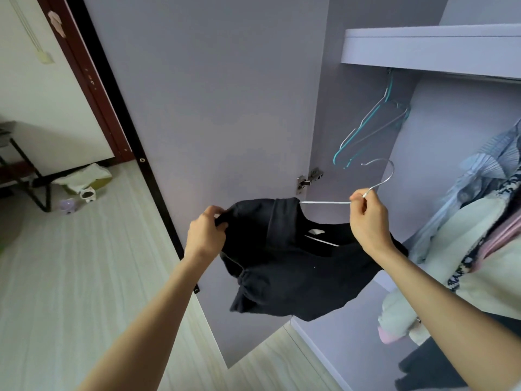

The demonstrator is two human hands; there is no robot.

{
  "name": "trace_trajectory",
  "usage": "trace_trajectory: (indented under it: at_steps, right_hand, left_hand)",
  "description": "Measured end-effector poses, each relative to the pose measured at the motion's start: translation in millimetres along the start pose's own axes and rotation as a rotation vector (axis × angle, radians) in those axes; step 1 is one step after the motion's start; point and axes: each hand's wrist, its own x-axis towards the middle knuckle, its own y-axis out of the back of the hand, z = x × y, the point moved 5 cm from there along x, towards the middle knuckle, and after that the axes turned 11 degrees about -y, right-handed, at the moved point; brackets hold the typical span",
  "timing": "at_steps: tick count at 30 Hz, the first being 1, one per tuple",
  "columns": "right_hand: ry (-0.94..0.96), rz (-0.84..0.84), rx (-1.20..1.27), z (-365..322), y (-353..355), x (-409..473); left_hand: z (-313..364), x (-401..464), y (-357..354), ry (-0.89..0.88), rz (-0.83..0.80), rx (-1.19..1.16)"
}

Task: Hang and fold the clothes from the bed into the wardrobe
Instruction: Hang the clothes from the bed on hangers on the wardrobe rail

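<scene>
Her right hand point(366, 218) pinched the white hanger point(324, 203) at its neck. Left of it, the left hand point(207, 232) gripped the black garment point(282, 266) draped there.

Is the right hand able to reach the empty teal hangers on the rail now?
Probably yes: the teal hangers hang just above the right hand with open space between, but it already grips the white hanger carrying the black garment.

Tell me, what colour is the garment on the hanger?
Black garment, clearest in the head view.
</scene>
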Motion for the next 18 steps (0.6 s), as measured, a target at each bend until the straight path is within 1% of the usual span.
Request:
trace_trajectory:
  at_steps: [1, 2, 3, 4, 6, 9, 12, 14, 18]
  right_hand:
    - [-0.011, 0.005, -0.025, 3.9, 3.1, 1.5]
    - [-0.016, 0.009, -0.058, 8.0, 8.5, 2.9]
    - [-0.011, 0.009, -0.084, 10.8, 11.9, 3.9]
    - [0.004, 0.007, -0.103, 12.6, 15.4, 4.6]
    - [0.051, -0.003, -0.119, 11.1, 18.3, 3.6]
    - [0.190, -0.054, -0.156, -2.8, 11.2, -4.9]
    - [0.290, -0.082, -0.157, -17.5, 8.7, -11.4]
    - [0.289, -0.089, -0.137, -23.4, 11.3, -12.7]
    - [0.239, -0.157, -0.073, -20.1, 22.3, -13.5]
  left_hand:
    - [-0.6, 1.3, 3.3, 0.004, 0.062, 0.003]
    - [0.0, 2.6, 3.4, 0.000, 0.088, -0.004]
    - [1.6, 4.4, 2.6, -0.016, 0.077, -0.018]
    - [6.0, 5.5, -0.9, -0.056, 0.034, -0.037]
    - [20.8, 4.6, -12.2, -0.193, -0.086, -0.048]
    - [45.6, -0.6, -35.0, -0.365, -0.261, 0.058]
    - [70.0, -5.3, -60.3, -0.457, -0.372, 0.155]
    - [82.8, -6.4, -69.3, -0.507, -0.379, 0.160]
    - [93.4, -3.0, -65.1, -0.496, -0.260, 0.163]
